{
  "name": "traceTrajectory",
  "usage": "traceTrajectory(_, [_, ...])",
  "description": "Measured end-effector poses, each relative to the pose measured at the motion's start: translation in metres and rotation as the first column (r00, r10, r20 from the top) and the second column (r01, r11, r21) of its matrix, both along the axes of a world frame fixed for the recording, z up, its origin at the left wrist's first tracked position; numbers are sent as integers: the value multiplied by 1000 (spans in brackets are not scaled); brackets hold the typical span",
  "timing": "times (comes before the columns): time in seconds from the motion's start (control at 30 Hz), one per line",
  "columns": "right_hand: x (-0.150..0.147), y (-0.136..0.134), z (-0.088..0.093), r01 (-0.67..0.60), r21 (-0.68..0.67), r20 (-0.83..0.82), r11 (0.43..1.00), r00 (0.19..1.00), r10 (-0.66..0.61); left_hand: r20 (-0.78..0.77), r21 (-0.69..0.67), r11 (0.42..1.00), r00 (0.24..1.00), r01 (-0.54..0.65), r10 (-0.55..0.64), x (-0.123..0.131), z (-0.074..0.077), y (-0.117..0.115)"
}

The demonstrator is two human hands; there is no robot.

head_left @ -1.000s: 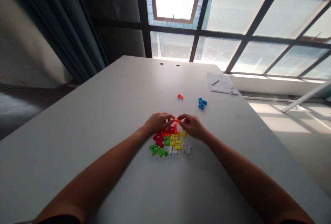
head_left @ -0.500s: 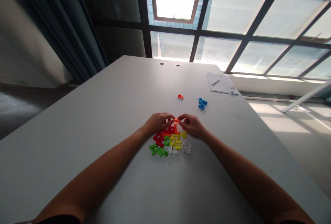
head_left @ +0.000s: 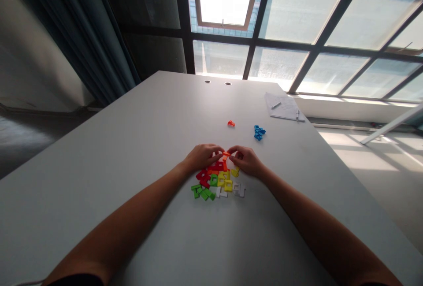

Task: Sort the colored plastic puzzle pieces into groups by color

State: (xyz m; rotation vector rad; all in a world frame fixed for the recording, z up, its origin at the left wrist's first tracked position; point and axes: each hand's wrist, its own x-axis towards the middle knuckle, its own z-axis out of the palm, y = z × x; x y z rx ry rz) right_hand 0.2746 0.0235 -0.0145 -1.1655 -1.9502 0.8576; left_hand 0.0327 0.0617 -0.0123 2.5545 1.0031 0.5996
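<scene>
My left hand (head_left: 202, 157) and my right hand (head_left: 246, 161) meet over a cluster of coloured plastic pieces on a grey table (head_left: 132, 145). Both hands pinch a small orange piece (head_left: 226, 154) between their fingertips, just above the cluster. Below the hands lie red pieces (head_left: 203, 176), yellow pieces (head_left: 227, 183), green pieces (head_left: 202, 192) and white pieces (head_left: 238, 189), linked or lying close together. Part of the cluster is hidden under my fingers.
A single orange piece (head_left: 231, 123) and a small heap of blue pieces (head_left: 258, 132) lie farther back. A paper sheet with a pen (head_left: 283, 106) rests at the table's far right corner. Two round cable holes (head_left: 217, 82) sit near the far edge, before large windows.
</scene>
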Motion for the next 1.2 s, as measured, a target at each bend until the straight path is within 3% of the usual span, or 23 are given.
traceTrajectory(1.2, [1, 2, -3, -9, 4, 5, 1000, 1000, 9, -3, 2, 1000, 1000, 6, -6, -1, 0, 0])
